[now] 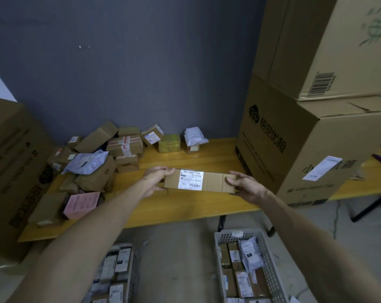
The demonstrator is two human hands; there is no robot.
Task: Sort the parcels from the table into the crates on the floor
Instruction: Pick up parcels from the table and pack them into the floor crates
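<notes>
both hands (156,179) (243,184) hold flat parcel (211,181) above table (185,206).

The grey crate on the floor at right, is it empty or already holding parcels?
Holding parcels: the grey crate has labelled brown boxes and a grey mailer bag inside.

I see the long parcel (199,180) over the table (185,206) ctr, left hand (155,179) on its L end, right hand (245,185) on its R end. Parcel heap (97,162) lies on the table behind & L of it; stacked cartons (305,138) stand to the R. On the floor before the table: left crate (135,265) & right crate (268,265), parcels in both.
</notes>
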